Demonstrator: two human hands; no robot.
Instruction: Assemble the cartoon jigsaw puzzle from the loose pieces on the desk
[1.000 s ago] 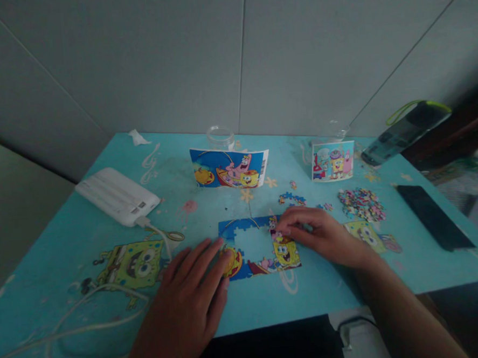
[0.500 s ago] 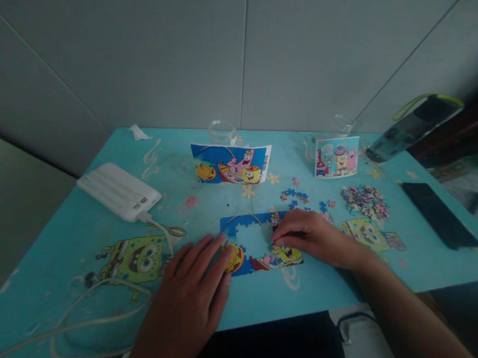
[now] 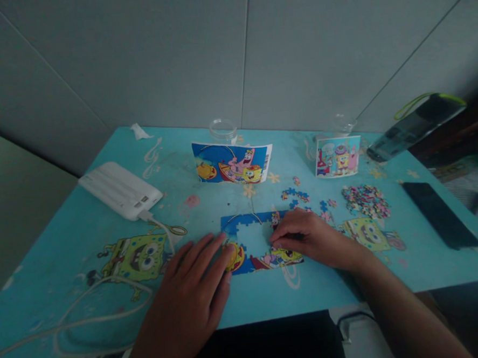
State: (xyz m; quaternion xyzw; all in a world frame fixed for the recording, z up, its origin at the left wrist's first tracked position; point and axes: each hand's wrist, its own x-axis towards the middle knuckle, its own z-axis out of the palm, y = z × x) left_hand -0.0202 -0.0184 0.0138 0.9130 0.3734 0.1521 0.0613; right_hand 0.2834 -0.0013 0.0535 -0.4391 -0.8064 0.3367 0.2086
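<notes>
A partly joined jigsaw puzzle [image 3: 237,220] lies flat in front of me, a frame of pieces around an open middle. My left hand [image 3: 192,282] rests flat at its left side, fingers stretched out, with fingertips on the burger part of the picture. At the inner right edge, my right hand [image 3: 307,237] pinches thumb and forefinger together on a small puzzle piece, mostly covered by the fingers. The hand also hides much of the puzzle's right side. Behind it stands a picture card [image 3: 232,166] showing the same cartoon scene.
Loose blue pieces [image 3: 292,192] lie beyond the puzzle, and a heap of mixed pieces [image 3: 365,201] is to the right. Around them are a second card [image 3: 337,158], a dark phone-like slab [image 3: 439,214], a bottle [image 3: 414,128], a clear jar [image 3: 223,128] and a white power bank [image 3: 120,190] with its cable [image 3: 110,318].
The right hand's fingertips shift slightly at the puzzle's inner right edge. My left hand keeps its place, and the whole view has moved only a little.
</notes>
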